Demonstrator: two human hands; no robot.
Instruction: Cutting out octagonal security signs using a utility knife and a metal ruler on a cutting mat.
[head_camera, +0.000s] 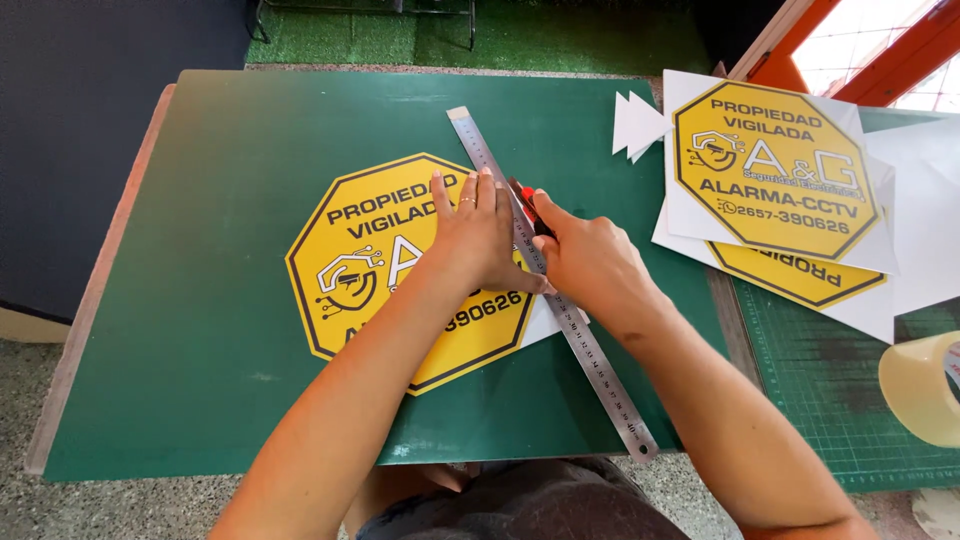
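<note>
Fingers (478, 192): left hand (484, 240) laid flat, fingers held together, pressed on the steel ruler (570, 320) and yellow sign (370, 270); right hand (590, 262) closed around a red knife (530, 208) beside the ruler's edge
Sign: octagonal, flat on the green tabletop (200, 330); ruler laid slantwise over its right side
Right side: stacked signs (775, 170); white scraps (637, 125); tape roll (920, 385)
</note>
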